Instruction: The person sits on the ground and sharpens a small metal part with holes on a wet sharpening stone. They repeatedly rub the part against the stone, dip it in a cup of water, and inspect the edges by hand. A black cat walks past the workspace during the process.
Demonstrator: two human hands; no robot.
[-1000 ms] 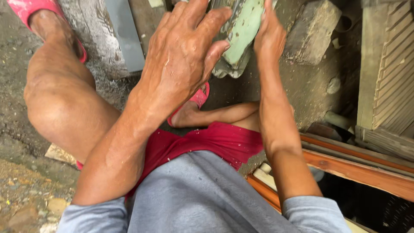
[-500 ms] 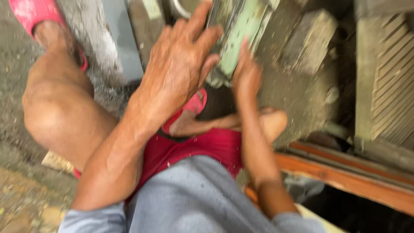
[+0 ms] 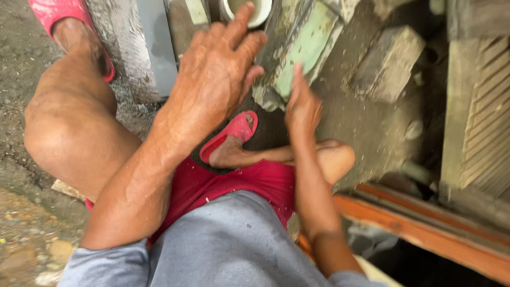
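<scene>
A weathered slab with pale green paint (image 3: 300, 58) lies tilted on the dirt ahead of me. My left hand (image 3: 218, 69) hovers flat at its left edge, fingers spread, holding nothing. My right hand (image 3: 303, 103) is blurred, just below the slab's lower end, fingers stretched out and empty. I cannot tell whether either hand touches the slab. I am squatting: bare knees, red shorts and pink sandals (image 3: 228, 135) show under my arms.
A white cup (image 3: 249, 13) stands at the top edge beyond the slab. A grey stone block (image 3: 388, 64) lies to the right, with a ribbed grey panel (image 3: 483, 117) further right. An orange wooden beam (image 3: 425, 234) crosses the lower right.
Both hands were up against the green slab a second ago. The right hand has dropped down and off it, and the left hand has slid to its left side with the fingers spread.
</scene>
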